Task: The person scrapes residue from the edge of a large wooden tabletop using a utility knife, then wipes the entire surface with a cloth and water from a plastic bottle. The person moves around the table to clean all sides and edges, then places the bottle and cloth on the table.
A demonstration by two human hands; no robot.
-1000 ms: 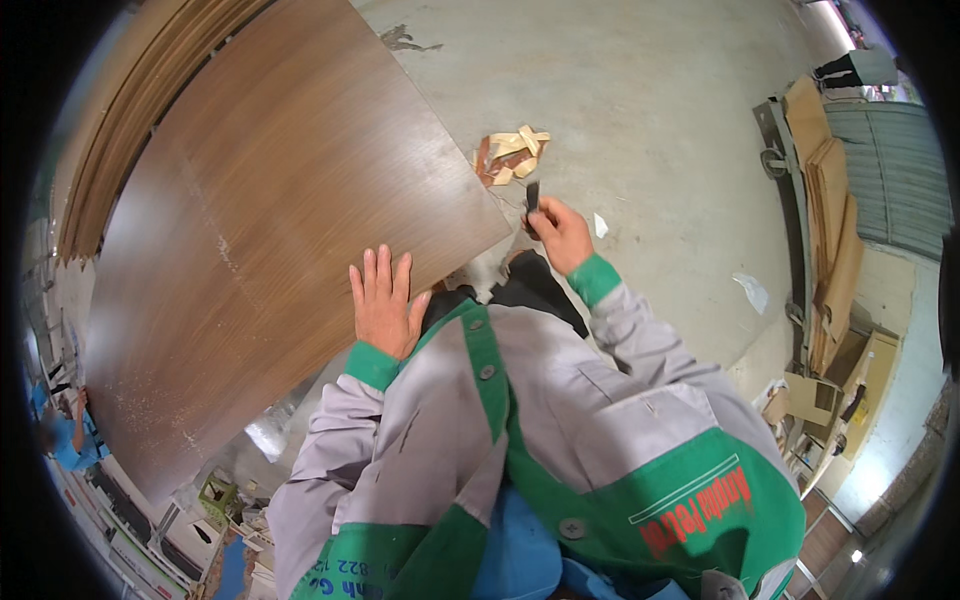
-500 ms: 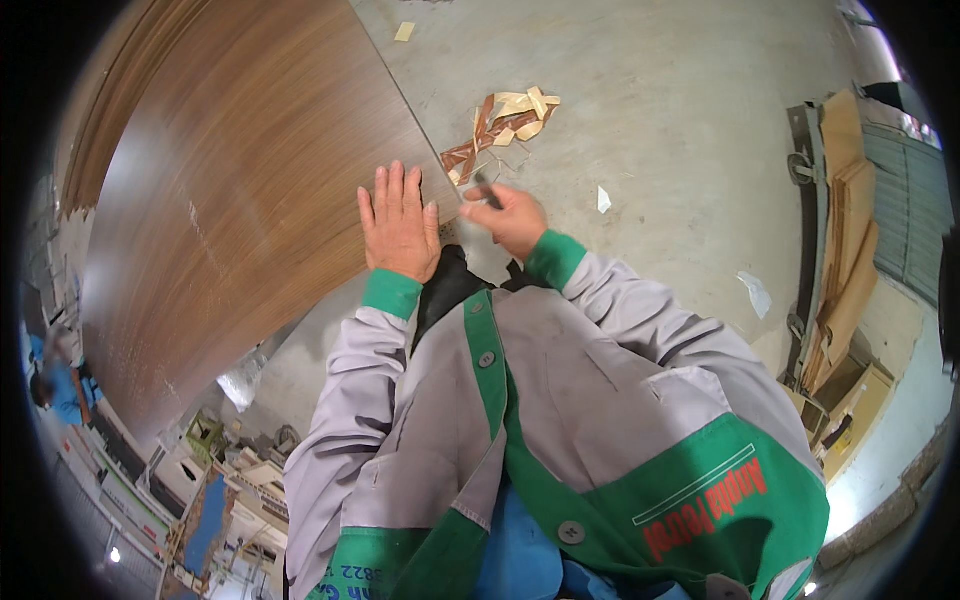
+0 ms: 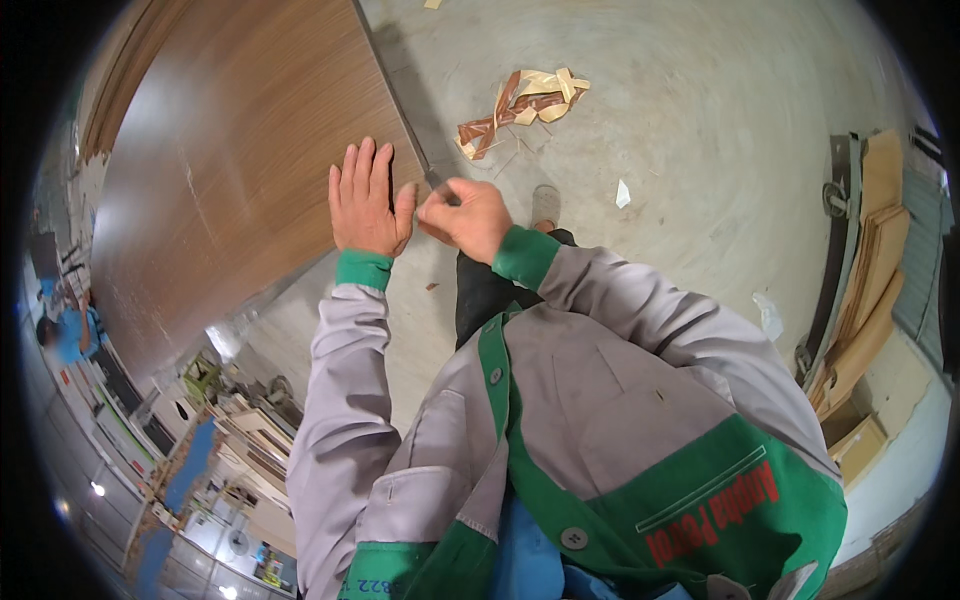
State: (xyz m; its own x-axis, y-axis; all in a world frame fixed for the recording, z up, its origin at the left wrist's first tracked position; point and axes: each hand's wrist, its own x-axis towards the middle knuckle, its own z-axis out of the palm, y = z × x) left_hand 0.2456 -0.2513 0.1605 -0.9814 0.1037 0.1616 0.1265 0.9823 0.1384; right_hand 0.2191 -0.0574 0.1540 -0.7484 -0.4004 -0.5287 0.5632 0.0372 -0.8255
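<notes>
My left hand (image 3: 369,205) lies flat near the corner of a brown wood-grain panel (image 3: 250,150), fingers stretched and thumb apart. My right hand (image 3: 472,222) is closed at the panel's right edge, thumb and fingers pinched together. A small dark tool (image 3: 433,179) pokes out of the right hand against that edge; most of it is hidden in the grip, so its exact kind does not show.
Peeled brown and cream strips (image 3: 520,105) lie on the concrete floor beyond my right hand, with a white scrap (image 3: 623,193) nearby. Cardboard sheets (image 3: 870,270) lean at the far right. At the left edge, a person in blue (image 3: 75,330) is near cluttered benches.
My right hand has moved left and slightly down, round the panel's near corner, with the dark tool now at the edge. My left hand stays flat on the panel; the view has shifted.
</notes>
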